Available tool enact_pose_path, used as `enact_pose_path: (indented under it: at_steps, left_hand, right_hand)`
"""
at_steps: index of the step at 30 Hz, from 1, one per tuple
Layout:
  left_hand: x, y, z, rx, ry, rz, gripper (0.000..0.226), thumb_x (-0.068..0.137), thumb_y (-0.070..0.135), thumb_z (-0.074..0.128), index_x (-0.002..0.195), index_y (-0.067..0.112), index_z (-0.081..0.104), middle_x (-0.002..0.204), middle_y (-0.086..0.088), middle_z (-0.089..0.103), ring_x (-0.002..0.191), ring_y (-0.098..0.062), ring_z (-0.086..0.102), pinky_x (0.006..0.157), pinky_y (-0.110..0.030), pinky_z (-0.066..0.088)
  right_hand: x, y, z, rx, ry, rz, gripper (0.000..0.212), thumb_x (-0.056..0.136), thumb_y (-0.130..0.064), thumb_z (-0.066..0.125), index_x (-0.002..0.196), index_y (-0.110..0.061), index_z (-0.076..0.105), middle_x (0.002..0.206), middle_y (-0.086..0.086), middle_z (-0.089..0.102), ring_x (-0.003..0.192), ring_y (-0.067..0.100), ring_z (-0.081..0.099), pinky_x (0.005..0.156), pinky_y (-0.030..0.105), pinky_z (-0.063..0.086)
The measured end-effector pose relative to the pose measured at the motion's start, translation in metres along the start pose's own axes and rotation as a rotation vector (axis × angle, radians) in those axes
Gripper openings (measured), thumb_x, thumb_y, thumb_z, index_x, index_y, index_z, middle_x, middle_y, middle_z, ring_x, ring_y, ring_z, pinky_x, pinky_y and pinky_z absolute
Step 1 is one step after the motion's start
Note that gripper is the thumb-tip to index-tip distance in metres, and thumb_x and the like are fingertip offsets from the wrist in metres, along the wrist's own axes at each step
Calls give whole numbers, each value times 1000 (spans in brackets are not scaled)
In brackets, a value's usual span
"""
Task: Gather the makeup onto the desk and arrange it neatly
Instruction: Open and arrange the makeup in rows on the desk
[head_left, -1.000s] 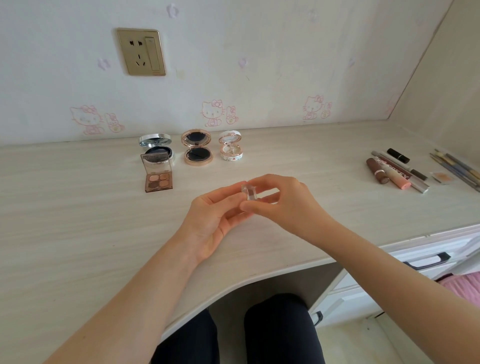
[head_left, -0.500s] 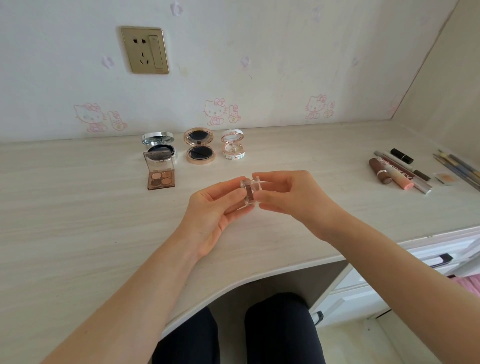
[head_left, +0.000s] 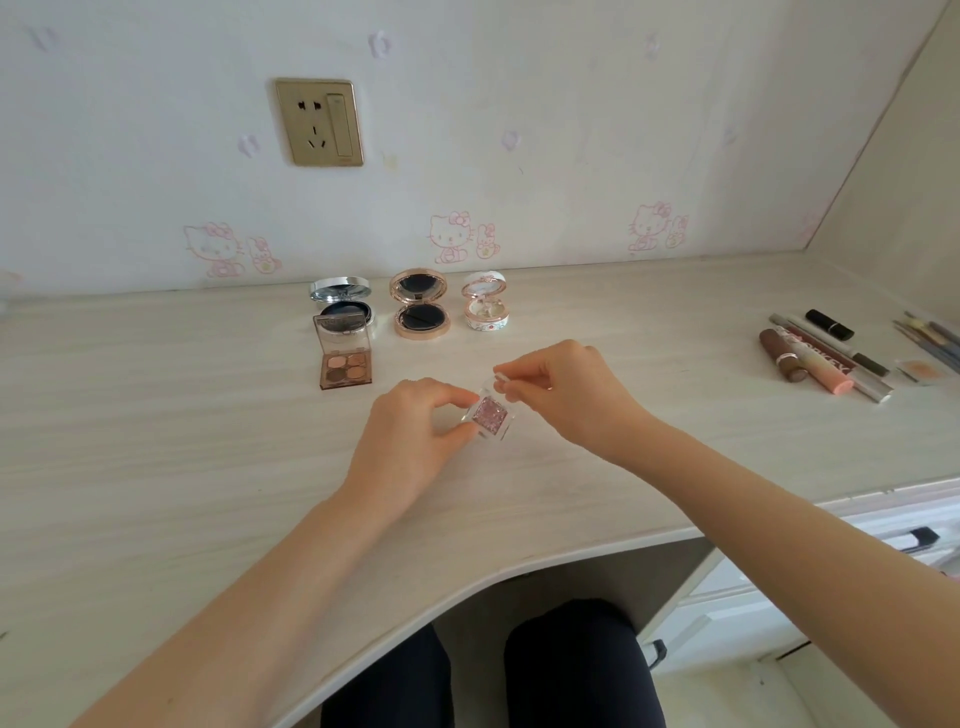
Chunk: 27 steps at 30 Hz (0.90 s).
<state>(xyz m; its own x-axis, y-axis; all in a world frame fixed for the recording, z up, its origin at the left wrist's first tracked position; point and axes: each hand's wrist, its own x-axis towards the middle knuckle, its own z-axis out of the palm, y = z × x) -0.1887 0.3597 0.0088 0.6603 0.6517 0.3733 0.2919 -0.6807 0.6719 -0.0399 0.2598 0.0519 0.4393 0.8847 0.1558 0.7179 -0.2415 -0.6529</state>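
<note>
Two grips meet over the middle of the desk (head_left: 156, 441), a little in from its curved front edge. The left grip (head_left: 410, 431) pinches the base of a small clear pot (head_left: 491, 415) between thumb and fingertips, with the pink glitter pan facing up. The right grip (head_left: 566, 395) pinches the clear lid (head_left: 500, 375), which stands raised at the pot's far side, tilted toward the back edge. I cannot tell whether the pot touches the desk.

Three round compacts stand open in a row near the back edge, left of centre: a silver compact (head_left: 340, 299), a gold compact (head_left: 418, 306) and a white compact (head_left: 485, 306). A palette (head_left: 345, 364) of four brown shades lies open just in front of the silver one, its upright lid covering part of that compact.

Toward the right edge lies a close bunch of sticks: a brown tube (head_left: 782, 358), a pink tube (head_left: 826, 371), a black lipstick (head_left: 829, 325) and a silver pencil (head_left: 862, 376). Brushes (head_left: 930, 338) lie at the right edge itself, with a small clear pan (head_left: 922, 370) just in front of them
</note>
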Motion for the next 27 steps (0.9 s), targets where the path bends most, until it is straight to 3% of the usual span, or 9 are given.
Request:
enact_pose_path:
  at_steps: [3,8,13,18,22,27]
  left_hand:
    - [-2,-8,0,125,14,68,22,74,21,81,95,20,75,92,3,71,94,-18,59,84,-30,45]
    - [-5,-18,3,163,62,63,16,74,26,80,89,23,76,85,6,72,94,-18,57,79,-34,48]
    - [-6,-23,5,178,60,53,12,74,31,79,83,24,76,83,10,69,94,-14,53,77,-33,47]
    - [-6,-24,8,170,64,103,11,73,24,79,80,18,73,90,10,68,98,-12,54,79,-32,49]
    - [-6,-28,10,170,50,106,11,75,24,78,81,19,71,91,9,69,98,-12,55,81,-34,50]
    - [-7,-29,10,167,45,116,11,76,24,76,84,20,70,92,9,69,98,-12,55,83,-35,50]
  right_hand:
    - [4,-7,4,-36,-29,-28,21,90,-19,64,109,-13,72,101,1,74,96,13,67,96,26,45]
    - [12,-8,12,-58,-62,-92,20,93,-17,58,105,-11,74,93,5,75,90,20,68,88,30,48]
    - [19,-5,19,-133,-157,-150,26,95,-12,52,114,-14,70,111,0,71,106,14,63,86,8,39]
    - [30,-3,18,-48,-198,-87,28,93,-7,51,111,-16,71,104,-2,73,98,5,65,77,1,42]
    - [38,-1,20,10,-219,-27,27,93,-8,51,110,-15,71,98,-3,74,89,3,66,69,1,45]
    - [39,0,20,26,-244,-3,26,93,-9,51,110,-16,71,99,-3,74,91,3,67,75,9,50]
